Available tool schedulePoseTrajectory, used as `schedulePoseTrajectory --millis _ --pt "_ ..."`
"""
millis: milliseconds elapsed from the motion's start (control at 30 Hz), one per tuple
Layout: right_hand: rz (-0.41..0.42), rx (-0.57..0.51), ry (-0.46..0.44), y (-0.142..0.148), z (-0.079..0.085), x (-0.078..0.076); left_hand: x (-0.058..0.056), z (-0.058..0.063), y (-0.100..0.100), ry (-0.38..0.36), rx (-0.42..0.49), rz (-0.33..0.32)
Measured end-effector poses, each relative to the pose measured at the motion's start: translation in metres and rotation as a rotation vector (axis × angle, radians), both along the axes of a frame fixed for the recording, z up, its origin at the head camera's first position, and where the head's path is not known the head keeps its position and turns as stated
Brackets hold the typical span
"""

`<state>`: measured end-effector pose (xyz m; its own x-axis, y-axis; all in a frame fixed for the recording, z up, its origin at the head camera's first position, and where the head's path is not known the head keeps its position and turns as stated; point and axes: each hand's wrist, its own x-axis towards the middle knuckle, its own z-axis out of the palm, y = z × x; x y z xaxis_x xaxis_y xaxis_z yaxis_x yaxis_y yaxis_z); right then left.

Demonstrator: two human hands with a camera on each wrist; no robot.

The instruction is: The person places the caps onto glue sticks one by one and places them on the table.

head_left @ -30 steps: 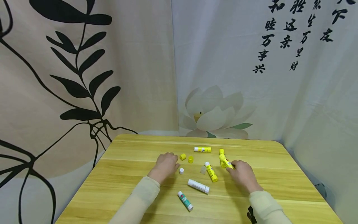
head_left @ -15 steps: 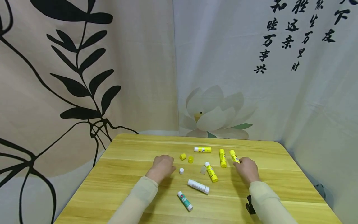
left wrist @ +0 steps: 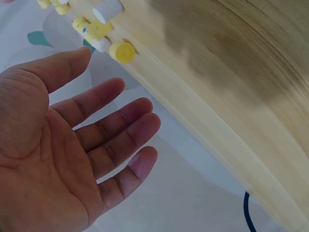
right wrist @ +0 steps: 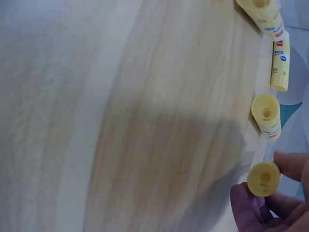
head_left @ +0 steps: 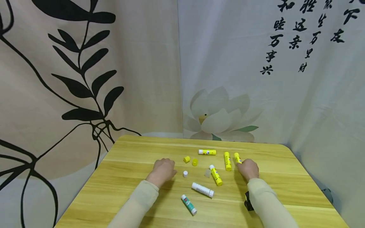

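Cylindrical yellow tube (right wrist: 263,180) is pinched in the right hand (head_left: 249,168), left hand (left wrist: 67,147) relaxed, empty.

In the head view the right hand (head_left: 248,169) covers the lower part of the yellow stick (head_left: 237,157) it holds; the right wrist view shows that stick end-on, its length hidden, and crops the hand at the right and bottom edges. The left hand (head_left: 162,172) hides most of its own fingers from the head camera, and its palm is cut off in the left wrist view. Print on the white tube (head_left: 202,190) and green tube (head_left: 188,205) is too small to read. The black object (head_left: 248,203) half behind the right sleeve (head_left: 271,202) cannot be identified. That sleeve, the left sleeve (head_left: 135,202) and the table (head_left: 137,148) run past the bottom edge.
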<state>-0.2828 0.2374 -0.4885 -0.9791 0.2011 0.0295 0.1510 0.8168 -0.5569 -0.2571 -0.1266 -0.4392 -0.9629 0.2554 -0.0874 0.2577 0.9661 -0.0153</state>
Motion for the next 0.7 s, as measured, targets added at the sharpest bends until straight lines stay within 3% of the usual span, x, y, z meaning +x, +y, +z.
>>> schedulePoseTrajectory --millis 700 --pt "0.006 0.076 -0.069 -0.007 -0.004 -0.014 0.004 0.001 -0.003 -0.007 0.017 0.010"
